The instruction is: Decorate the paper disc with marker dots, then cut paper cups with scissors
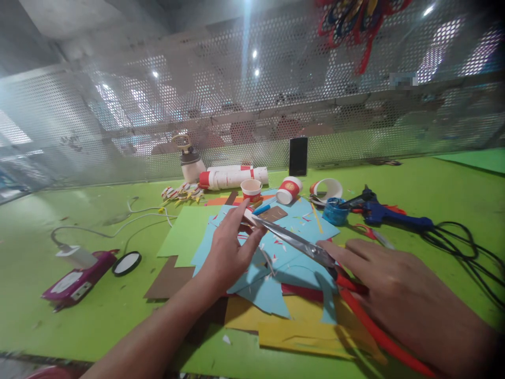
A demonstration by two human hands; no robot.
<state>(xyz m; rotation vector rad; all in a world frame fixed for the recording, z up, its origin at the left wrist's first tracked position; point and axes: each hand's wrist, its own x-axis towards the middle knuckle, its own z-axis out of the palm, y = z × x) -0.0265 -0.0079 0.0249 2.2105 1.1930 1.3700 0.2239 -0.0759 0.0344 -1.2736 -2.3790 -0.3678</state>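
Scissors (300, 243) with red handles lie slanted over the blue paper sheets (292, 258), blades pointing to ten o'clock. We note our left hand (231, 247) pinching the blade tip, and our right hand (389, 287) closed over the handles at four o'clock.

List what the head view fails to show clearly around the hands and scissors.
- Scissors: the red handles lie under the right hand, so the grip is hidden.
- Small piece at the left hand fingertips: too small to identify.
- Papers under the blue sheet: mostly covered.
- Black cable: cut off by the right edge.
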